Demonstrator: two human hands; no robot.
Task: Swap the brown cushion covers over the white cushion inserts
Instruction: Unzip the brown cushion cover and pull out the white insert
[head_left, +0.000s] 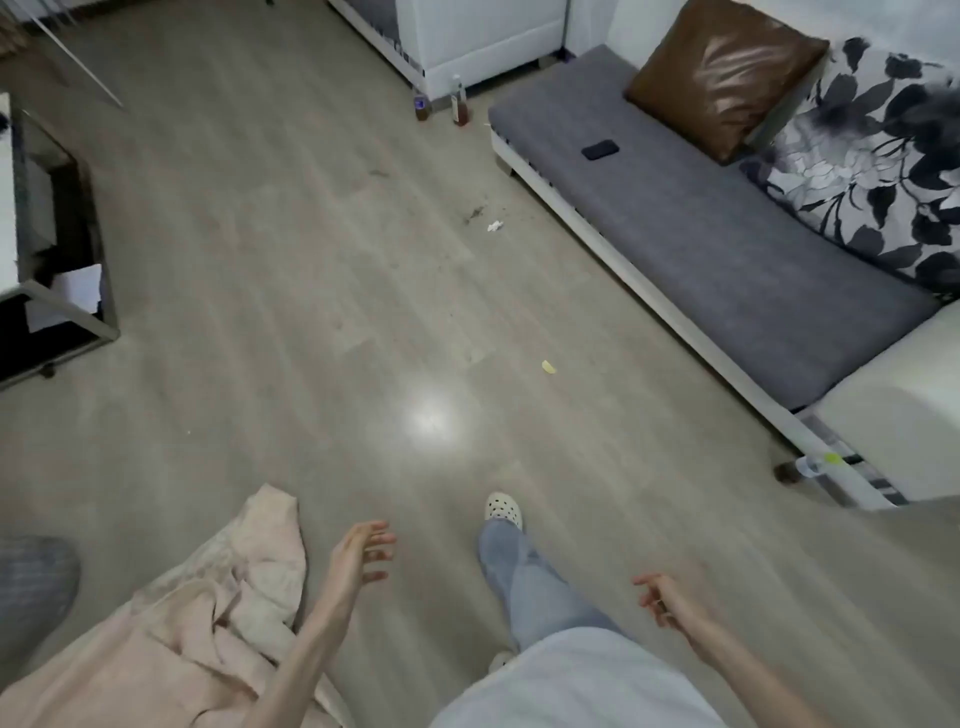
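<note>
A shiny brown cushion (722, 73) leans upright at the back of the grey sofa seat (717, 249), far right and well away from me. My left hand (361, 553) hangs over the floor at the bottom centre, fingers spread and relaxed, holding nothing. My right hand (662, 597) is low on the right with fingers loosely curled and nothing in it. Both hands are far from the cushion. No white insert is visible.
A black-and-white floral cushion (872, 171) sits beside the brown one. A black phone (600, 150) lies on the seat. Pale pink fabric (208, 597) is heaped at lower left. A low table (47, 249) stands left. Two bottles (458, 101) stand on the floor by a white cabinet.
</note>
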